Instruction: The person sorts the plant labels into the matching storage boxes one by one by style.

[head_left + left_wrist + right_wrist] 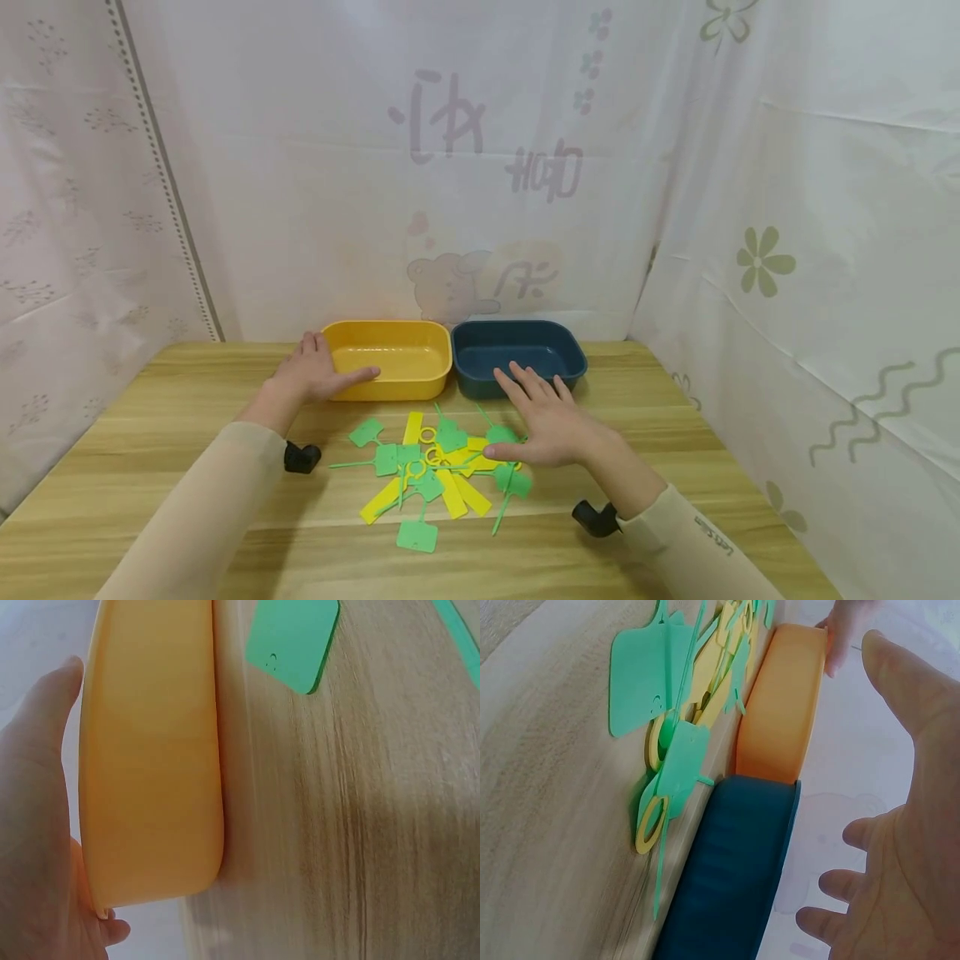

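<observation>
My left hand (pixel 311 372) is at the left end of the yellow bin (pixel 397 389), touching its rim, with the thumb stretched over the opening. In the left wrist view the bin's side wall (pixel 150 750) stands beside that hand. My right hand (pixel 551 425) hovers palm down with spread fingers in front of the navy blue bin (pixel 517 387); the right wrist view shows its palm holding nothing. Below both hands lies a mixed pile of green tags (pixel 417 536) with thin tails and yellow strip tags (pixel 472 496) with ring ends. Some tags overlap and are partly hidden.
The two bins stand side by side on the wooden table (pixel 300 542), near its back edge. A printed white curtain (pixel 315 208) hangs behind and along both sides. Black wrist pieces (pixel 596 518) sit by each forearm.
</observation>
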The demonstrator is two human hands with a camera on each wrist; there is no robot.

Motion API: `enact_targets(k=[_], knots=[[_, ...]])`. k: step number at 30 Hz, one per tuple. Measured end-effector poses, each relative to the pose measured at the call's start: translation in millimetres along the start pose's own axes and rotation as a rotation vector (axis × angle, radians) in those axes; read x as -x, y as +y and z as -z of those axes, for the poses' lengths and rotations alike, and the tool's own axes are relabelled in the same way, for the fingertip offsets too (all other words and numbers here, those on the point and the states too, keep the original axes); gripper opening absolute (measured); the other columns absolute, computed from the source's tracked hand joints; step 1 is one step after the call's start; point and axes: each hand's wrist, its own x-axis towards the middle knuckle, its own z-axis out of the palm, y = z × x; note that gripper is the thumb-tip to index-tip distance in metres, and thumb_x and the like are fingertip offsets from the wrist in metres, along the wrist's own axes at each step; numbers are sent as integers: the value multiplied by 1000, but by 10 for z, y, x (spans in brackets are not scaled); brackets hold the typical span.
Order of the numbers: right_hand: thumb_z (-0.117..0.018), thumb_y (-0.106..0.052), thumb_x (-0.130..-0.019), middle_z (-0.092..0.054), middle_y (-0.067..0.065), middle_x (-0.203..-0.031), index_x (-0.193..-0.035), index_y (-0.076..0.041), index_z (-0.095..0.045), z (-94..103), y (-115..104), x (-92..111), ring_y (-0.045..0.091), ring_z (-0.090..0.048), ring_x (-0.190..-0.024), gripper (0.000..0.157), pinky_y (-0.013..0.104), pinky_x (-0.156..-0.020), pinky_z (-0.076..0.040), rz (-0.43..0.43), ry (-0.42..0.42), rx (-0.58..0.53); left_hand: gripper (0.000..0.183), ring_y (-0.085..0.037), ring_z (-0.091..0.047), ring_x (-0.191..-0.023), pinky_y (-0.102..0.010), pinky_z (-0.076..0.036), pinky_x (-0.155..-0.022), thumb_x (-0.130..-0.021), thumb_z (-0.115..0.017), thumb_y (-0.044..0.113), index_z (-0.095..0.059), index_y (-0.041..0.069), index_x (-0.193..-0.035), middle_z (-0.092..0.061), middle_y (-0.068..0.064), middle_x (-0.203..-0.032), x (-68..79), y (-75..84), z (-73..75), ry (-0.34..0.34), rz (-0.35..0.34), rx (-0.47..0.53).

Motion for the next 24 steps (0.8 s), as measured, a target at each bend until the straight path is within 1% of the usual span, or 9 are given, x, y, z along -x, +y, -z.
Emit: enact_targets(k=[3, 6, 10, 14, 16, 18, 21, 24], knots=[[-61, -87, -92, -2, 10, -187, -179, -24, -6, -13, -21, 4, 42, -8, -172, 120, 75, -133, -7, -3, -9, -1, 154, -65, -6, -163, -76, -15, -131, -86, -40, 103, 4, -23, -164, 5, -46, -174, 2, -28, -12, -3, 7, -7], [-62, -86, -92, -2, 11, -187, -179, -24, -8, -18, -48, 8, 41, -8, -173, 120, 76, -133, -7, 2, -7, -11, 154, -65, -7, -163, -76, -16, -130, -86, -41, 103, 3, -23, -164, 4, -46, -174, 15, -35, -13, 0, 9, -8], [-62, -85, -93, -3, 11, -187, -179, -22, -9, -15, -68, 5, 41, -9, -172, 120, 76, -133, -7, 9, -4, -5, 154, -66, -13, -161, -76, -22, -129, -86, -42, 102, 3, -23, -164, 2, -47, -174, 39, -25, -5, -5, 12, -7], [-61, -84, -95, -9, 13, -186, -179, -19, -11, 5, -74, -22, 42, -15, -171, 118, 75, -133, -10, 25, 34, 21, 154, -68, -22, -158, -76, -30, -126, -87, -42, 102, 6, -23, -164, 0, -47, -174, 47, -11, 21, -16, 8, -10], [-61, -82, -96, -15, 15, -185, -179, -17, -14, 22, -79, -42, 43, -22, -170, 116, 74, -132, -15, 33, 69, 29, 154, -69, -27, -155, -75, -33, -124, -88, -42, 101, 7, -23, -163, -1, -47, -174, 43, 3, 37, -14, 5, -12], [-63, -78, -97, -24, 17, -182, -177, -14, -20, 43, -87, -59, 44, -30, -166, 111, 72, -131, -24, 40, 105, 31, 154, -70, -32, -152, -75, -35, -123, -88, -41, 101, 7, -24, -163, -2, -47, -174, 35, 19, 45, -14, 3, -14], [-68, -66, -101, -40, 19, -174, -174, -11, -32, 57, -92, -80, 44, -47, -156, 98, 65, -126, -39, 42, 145, 13, 154, -70, -36, -150, -74, -37, -122, -88, -40, 102, 7, -24, -163, -3, -47, -174, 21, 37, 32, -20, 5, -17], [-70, -55, -105, -53, 17, -163, -168, -10, -43, 44, -95, -99, 38, -61, -142, 82, 58, -118, -51, 38, 144, -14, 154, -70, -36, -150, -72, -37, -124, -88, -39, 102, 7, -23, -163, -4, -47, -173, 18, 37, 1, -25, 8, -17]])
